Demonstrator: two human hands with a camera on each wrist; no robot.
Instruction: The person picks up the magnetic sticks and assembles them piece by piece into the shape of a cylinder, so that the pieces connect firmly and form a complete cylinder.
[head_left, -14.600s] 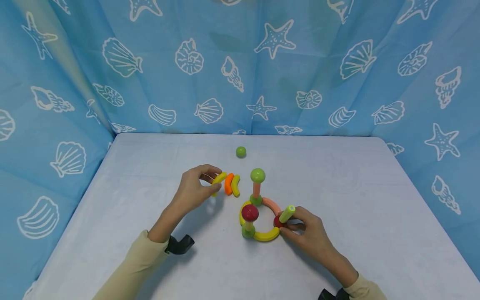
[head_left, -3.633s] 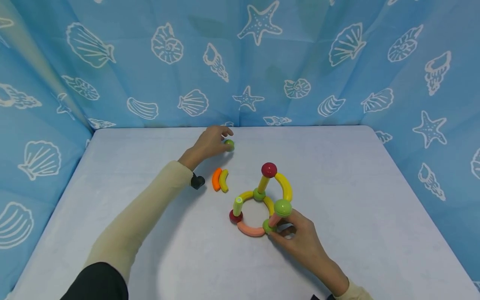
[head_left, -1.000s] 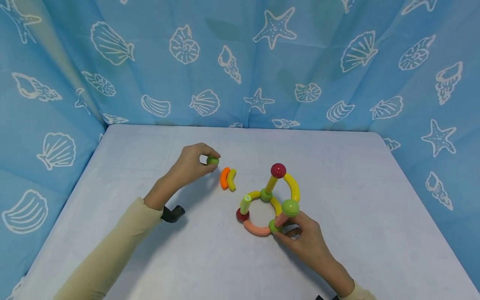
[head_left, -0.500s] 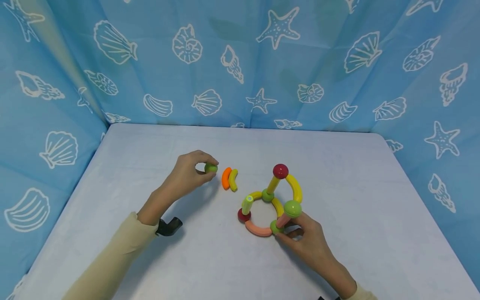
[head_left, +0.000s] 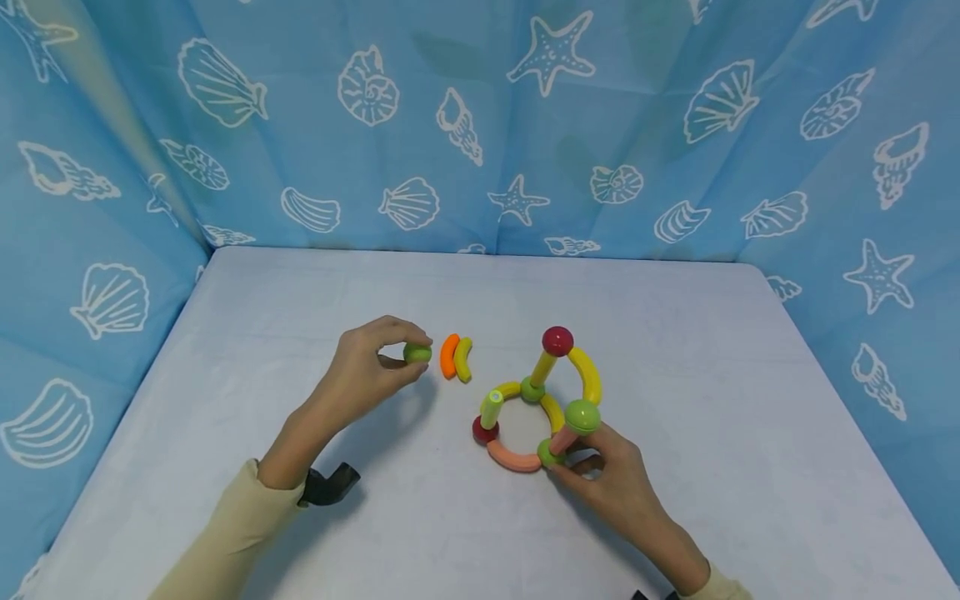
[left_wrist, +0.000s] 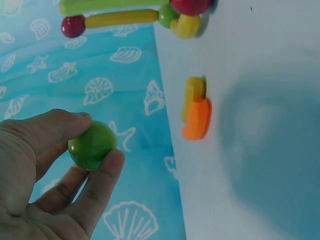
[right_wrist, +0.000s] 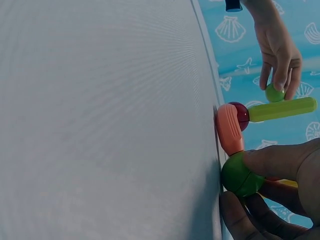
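Observation:
My left hand pinches a green ball between thumb and fingers, raised over the table left of the loose curved sticks. My right hand grips a green ball at the base of a ball-and-stick structure. That structure's ring of curved sticks lies on the table, with a salmon curved stick in front. A light green stick stands up from a red ball, its top bare. A yellow stick topped by a red ball rises at the back, and a yellow curved stick descends from it toward an upper green ball.
An orange curved stick and a yellow one lie side by side between my left hand and the structure. The white table ends at a blue shell-print curtain.
Over the last second my left hand has brought the green ball toward me and slightly left, from the far part of the table where it lay earlier. My right hand stays on the structure.

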